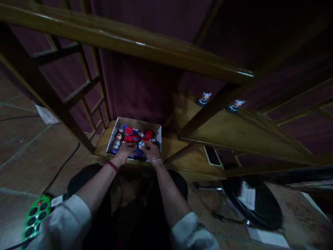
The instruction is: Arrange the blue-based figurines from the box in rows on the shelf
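Note:
A shallow white-edged cardboard box holds several small figurines, some with red round bases and some with blue or purple ones. My left hand reaches over its near side, fingers curled down among the figurines; what they hold, if anything, is hidden. Beside it, my right hand has thumb and fingers closed around a small white-and-blue figurine near the box's middle. A red beaded bracelet is on my left wrist, a pale one on my right.
The box rests on a low wooden shelf. Two figurines stand on a higher wooden shelf to the right, near a phone lower down. Wooden bars cross overhead. A green power strip and a black round stool flank me.

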A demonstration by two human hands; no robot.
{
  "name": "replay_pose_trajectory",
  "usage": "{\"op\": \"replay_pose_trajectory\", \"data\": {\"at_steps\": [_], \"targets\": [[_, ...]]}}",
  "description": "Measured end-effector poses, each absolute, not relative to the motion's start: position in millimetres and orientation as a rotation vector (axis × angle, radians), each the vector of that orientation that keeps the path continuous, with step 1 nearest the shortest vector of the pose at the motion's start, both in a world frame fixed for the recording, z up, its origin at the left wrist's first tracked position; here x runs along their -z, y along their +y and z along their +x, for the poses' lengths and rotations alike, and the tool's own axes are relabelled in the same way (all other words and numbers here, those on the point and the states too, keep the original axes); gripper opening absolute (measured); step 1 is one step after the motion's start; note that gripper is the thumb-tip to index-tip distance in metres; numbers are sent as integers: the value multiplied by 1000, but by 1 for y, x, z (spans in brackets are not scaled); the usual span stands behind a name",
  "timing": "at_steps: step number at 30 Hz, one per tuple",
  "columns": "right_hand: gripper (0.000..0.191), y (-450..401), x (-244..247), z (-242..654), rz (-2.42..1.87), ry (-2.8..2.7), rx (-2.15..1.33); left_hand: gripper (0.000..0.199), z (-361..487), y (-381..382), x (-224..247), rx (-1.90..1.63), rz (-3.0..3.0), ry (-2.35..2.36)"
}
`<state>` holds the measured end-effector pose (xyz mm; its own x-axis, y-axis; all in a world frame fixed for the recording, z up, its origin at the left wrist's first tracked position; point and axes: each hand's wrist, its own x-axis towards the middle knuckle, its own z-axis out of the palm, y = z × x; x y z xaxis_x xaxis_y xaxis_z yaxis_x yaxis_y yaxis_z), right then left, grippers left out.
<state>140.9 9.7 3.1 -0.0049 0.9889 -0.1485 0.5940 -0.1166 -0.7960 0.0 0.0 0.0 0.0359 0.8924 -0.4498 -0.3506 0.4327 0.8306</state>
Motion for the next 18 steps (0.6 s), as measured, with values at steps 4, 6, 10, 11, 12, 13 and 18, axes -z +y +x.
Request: {"op": "replay_pose_trajectory", "data": {"at_steps": [4, 6, 10, 11, 12, 13, 18], "targets": [[28, 9, -2, 144, -1764, -1590, -1025, 39, -1, 0, -2, -1018, 591, 1182], [28, 9, -2, 144, -1759, -1544, -1057, 33, -2, 0, -4, -1014, 583, 1165], [29, 9, -5, 142, -1747, -1493, -1078, 21, -2, 0, -8, -1024, 550, 1132], [28, 9, -5, 142, -1741, -1497, -1075, 18, -2, 0, -8, -1028, 544, 1138], [28, 9, -5, 142, -1736, -1504, -1070, 17, -2, 0, -8, -1031, 543, 1149], [28, 9, -5, 142, -1732, -1516, -1066, 16, -2, 0, -8, -1031, 547, 1160], [26, 8, -5, 142, -1735, -1624, -1017, 14, 0, 1, -6, -996, 605, 1223]]}}
